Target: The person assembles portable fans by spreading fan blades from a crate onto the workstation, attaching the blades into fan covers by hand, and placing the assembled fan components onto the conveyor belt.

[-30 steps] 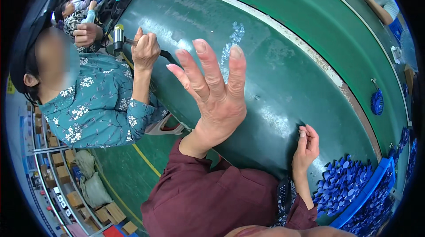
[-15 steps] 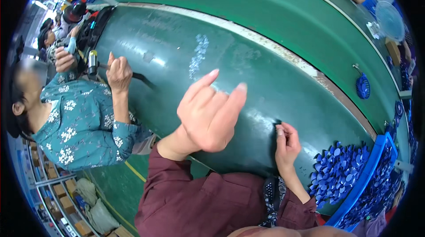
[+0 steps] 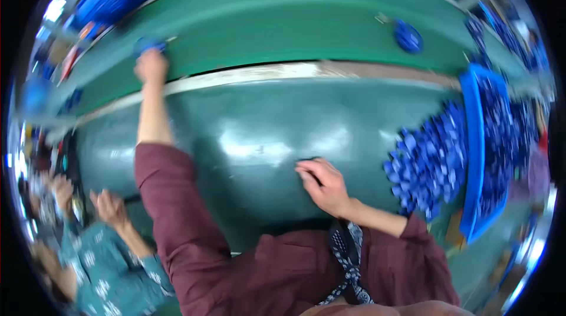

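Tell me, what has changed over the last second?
The left hand has swung forward and leftward from above the table to a blue part on the green belt; blur hides whether it has taken hold. The camera view has turned too. The right hand stays low at the table, and the heap of blue pieces still lies beside the blue bin.

Co-worker [image 3: 97, 254] lower left; white-flowered teal shirt [image 3: 115, 277]

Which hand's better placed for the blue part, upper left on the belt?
Probably left: the left hand is at that blue part, blur hiding any grip; the right hand is over the table.
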Available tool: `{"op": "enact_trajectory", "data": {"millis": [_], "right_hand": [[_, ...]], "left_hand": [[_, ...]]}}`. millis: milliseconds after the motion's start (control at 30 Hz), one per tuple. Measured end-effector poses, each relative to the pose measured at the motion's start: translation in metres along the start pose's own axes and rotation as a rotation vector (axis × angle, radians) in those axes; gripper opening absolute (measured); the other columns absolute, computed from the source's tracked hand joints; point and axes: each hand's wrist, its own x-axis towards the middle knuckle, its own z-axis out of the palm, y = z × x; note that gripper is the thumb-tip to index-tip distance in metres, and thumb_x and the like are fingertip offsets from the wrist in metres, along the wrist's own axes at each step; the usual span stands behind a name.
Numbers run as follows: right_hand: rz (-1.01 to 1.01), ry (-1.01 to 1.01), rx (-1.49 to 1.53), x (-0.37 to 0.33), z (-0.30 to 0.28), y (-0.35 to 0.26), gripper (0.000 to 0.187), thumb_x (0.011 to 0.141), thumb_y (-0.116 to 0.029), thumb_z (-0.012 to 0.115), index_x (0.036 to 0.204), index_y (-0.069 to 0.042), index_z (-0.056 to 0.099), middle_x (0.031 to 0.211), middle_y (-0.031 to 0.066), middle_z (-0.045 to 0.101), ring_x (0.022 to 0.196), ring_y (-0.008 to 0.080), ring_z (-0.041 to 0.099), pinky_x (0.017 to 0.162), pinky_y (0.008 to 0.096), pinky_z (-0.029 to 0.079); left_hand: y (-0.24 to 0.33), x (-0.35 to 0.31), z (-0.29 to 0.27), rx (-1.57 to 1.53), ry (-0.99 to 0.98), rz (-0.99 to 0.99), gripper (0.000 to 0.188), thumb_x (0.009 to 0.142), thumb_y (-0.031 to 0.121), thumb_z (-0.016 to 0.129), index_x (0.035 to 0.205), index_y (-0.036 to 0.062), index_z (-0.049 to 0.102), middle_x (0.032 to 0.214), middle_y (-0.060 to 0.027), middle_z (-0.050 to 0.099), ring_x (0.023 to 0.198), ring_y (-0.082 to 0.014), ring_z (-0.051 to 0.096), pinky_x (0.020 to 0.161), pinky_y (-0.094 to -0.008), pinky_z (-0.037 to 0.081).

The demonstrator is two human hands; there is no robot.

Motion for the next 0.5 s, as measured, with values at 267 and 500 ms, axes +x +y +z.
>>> {"op": "enact_trajectory", "data": {"millis": [267,500], "right_hand": [[-0.030,0.096,0.049,0.007,0.003,0.001,0.018,0.079,0.002,0.062,0.097,-0.002,0.061,0.082,0.0091,0.063,0.074,0.0273,0.060,0.068,0.0369,0.049],[0.086,-0.117,0.022,-0.006,-0.030,-0.009,0.023,0.080,-0.003,0.058,0.102,-0.001,0.061,0.090,0.0124,0.062,0.087,0.0299,0.061,0.077,0.0392,0.050]], "left_hand": [[0.098,-0.034,-0.133,-0.516,-0.073,0.443,0.027,0.086,0.016,0.058,0.109,0.0026,0.061,0.104,-0.0220,0.063,0.095,-0.0388,0.061,0.081,-0.0453,0.048],[0.162,-0.226,-0.269,-0.627,-0.034,1.002,0.021,0.078,0.005,0.059,0.098,0.0007,0.060,0.086,-0.0141,0.059,0.079,-0.0319,0.058,0.068,-0.0427,0.048]]}}
